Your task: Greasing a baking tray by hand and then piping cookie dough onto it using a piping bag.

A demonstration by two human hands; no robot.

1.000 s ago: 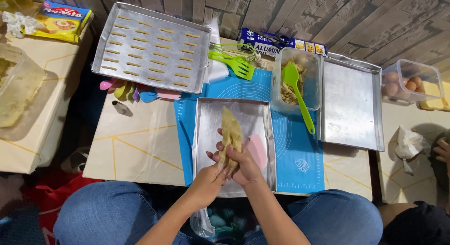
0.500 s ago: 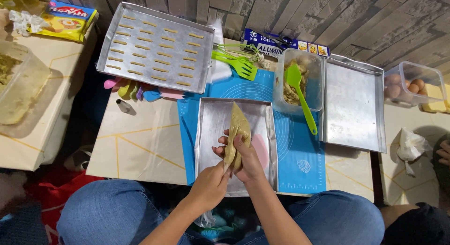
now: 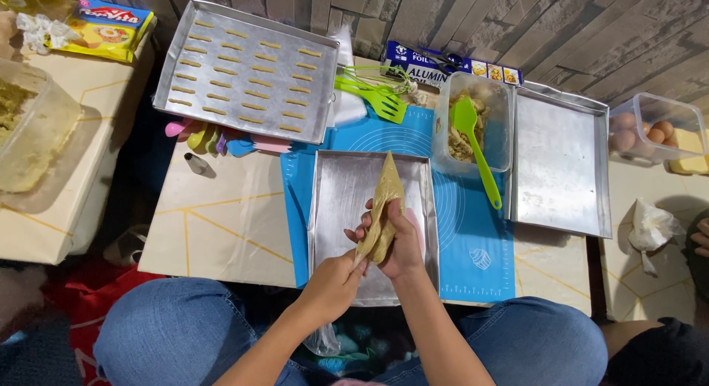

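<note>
A piping bag (image 3: 384, 201) full of tan dough points away from me over an empty metal baking tray (image 3: 337, 209) on a blue silicone mat (image 3: 473, 231). My right hand (image 3: 399, 242) wraps around the bag's middle. My left hand (image 3: 336, 279) pinches the bag's near end by its twisted plastic. The bag's tip hovers near the tray's far edge.
A tray (image 3: 247, 72) lined with piped dough strips leans at the back left. A clear tub (image 3: 473, 120) of dough holds a green spatula (image 3: 476, 146). Another empty tray (image 3: 561, 161), a box of eggs (image 3: 653, 128), green utensils (image 3: 369, 94) and a foil box (image 3: 450, 65) lie around.
The bag's tip has swung further away from me toward the tray's far edge. Both hands kept their grip and shifted slightly right.
</note>
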